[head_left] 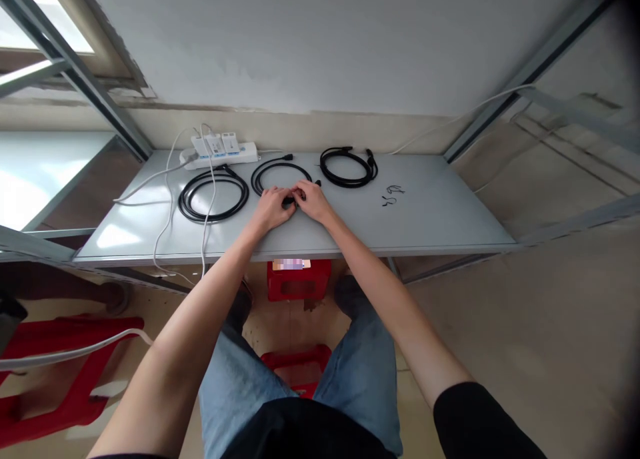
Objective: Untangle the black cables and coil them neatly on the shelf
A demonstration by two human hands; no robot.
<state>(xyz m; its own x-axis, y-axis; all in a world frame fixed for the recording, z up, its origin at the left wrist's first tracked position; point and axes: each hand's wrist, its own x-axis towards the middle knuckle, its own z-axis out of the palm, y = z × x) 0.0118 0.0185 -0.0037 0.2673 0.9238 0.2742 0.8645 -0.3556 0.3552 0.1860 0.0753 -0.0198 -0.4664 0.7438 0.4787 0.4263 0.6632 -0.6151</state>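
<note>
left grip (271, 207) and right grip (313, 201) pinch the end of a black cable (280, 164) — looped just beyond them

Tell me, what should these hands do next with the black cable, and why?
Probably pinch the loop of the middle black cable together where the hands meet. The left hand and the right hand are both at that spot, and the black coil on the left and the black coil on the right lie in neat rings.
</note>
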